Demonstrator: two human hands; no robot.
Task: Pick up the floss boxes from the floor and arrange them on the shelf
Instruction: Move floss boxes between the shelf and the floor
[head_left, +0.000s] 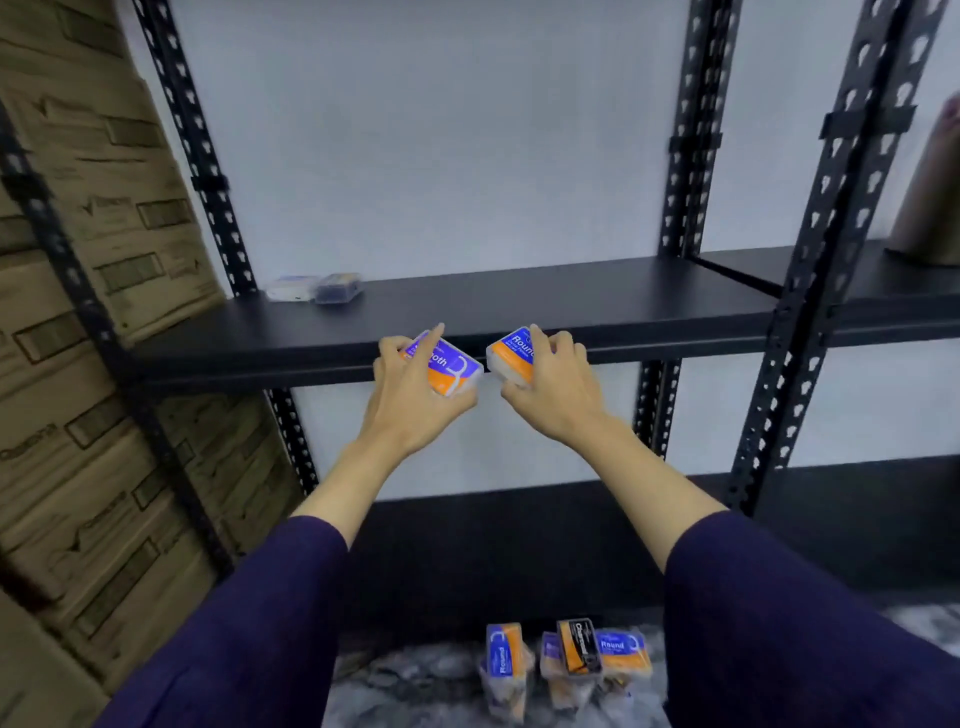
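Risk first: both boxes are at the front lip of the shelf (519, 306), not clearly over the board yet; letting go here would likely tip them off the edge and drop them to the floor (415, 675); the left floss box (448, 364) is tilted, one corner low, so it probably needs levelling before it is set down or it lands on an edge and rocks; the two boxes are just beside each other, near corners almost meeting, so pushing both in together could knock one askew; frame is motion-blurred, so exact clearance above the lip is hard to judge

Left hand (410, 395): closed around the left floss box, thumb under the near side, fingers over the top, index finger lifted straight off the label; right hand (550, 389): closed around the right floss box (514, 356), fingers curled over its top and far side, thumb underneath; neither hand touches the shelf as far as I can tell

Where the rest sits: two boxes on the shelf (314, 288) at the back left, side by side and touching, well apart from the hands; boxes on the floor (566, 660) below the rack, several bunched together, some upright; so most of the job is still ahead; cartons (93, 312) fill the rack to the left, not in the way
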